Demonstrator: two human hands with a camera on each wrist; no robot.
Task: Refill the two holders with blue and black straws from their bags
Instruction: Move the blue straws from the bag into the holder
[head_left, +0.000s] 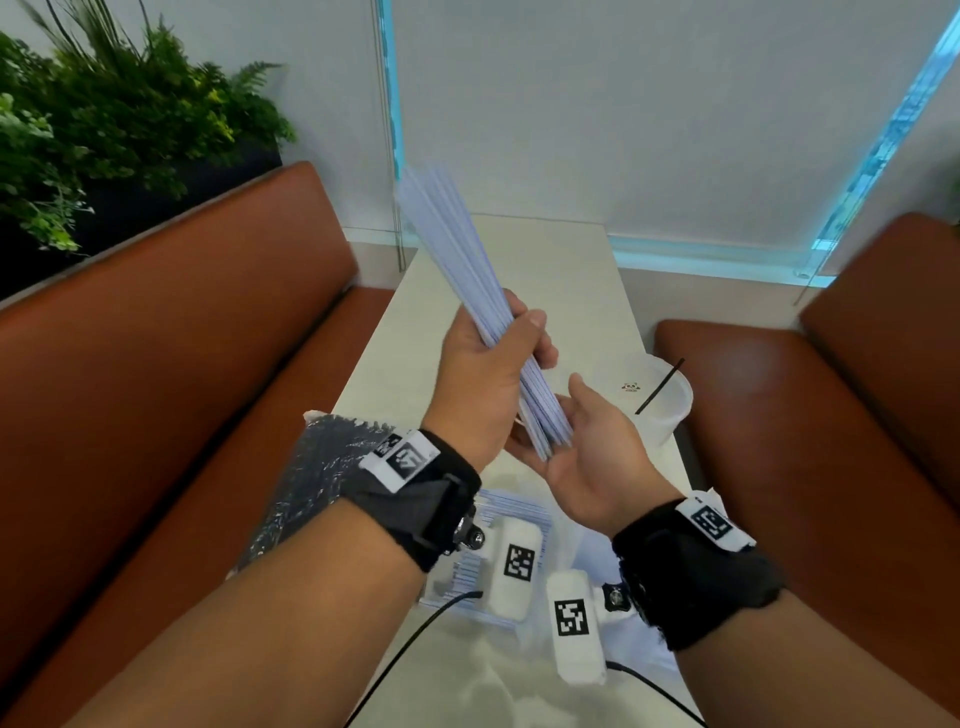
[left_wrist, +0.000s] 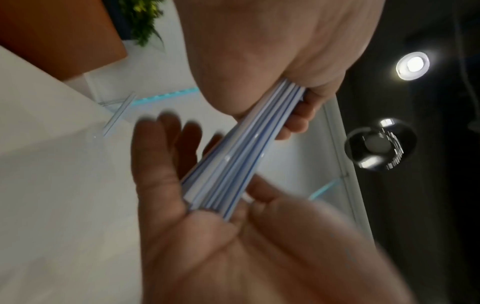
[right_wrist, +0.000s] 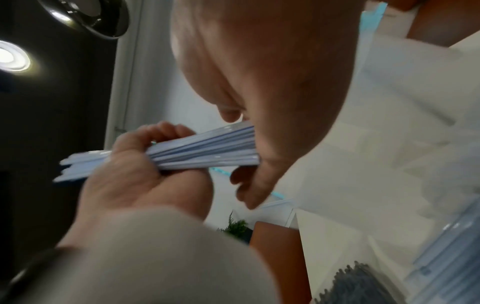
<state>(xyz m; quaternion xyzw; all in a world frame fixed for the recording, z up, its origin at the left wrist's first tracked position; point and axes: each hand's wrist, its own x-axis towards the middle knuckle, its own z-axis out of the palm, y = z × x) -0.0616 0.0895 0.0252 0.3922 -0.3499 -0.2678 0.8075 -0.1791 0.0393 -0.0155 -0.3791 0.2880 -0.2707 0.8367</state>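
Observation:
My left hand (head_left: 511, 338) grips a thick bundle of blue straws (head_left: 462, 265) around its middle, tilted up and to the left above the table. In the left wrist view its fingers (left_wrist: 298, 117) curl round the bundle (left_wrist: 233, 160). My right hand (head_left: 569, 436) lies open below, palm up, and the bundle's lower ends rest against the palm (left_wrist: 197, 230). The right wrist view shows the same bundle (right_wrist: 205, 150) between both hands. A translucent holder (head_left: 675, 410) with one black straw (head_left: 661, 385) stands at the right table edge.
A bag of black straws (head_left: 311, 467) lies at the left table edge, and a clear bag of blue straws (head_left: 514, 509) lies under my wrists. Brown benches (head_left: 171, 364) flank the narrow white table (head_left: 571, 270). A plant (head_left: 104, 119) stands far left.

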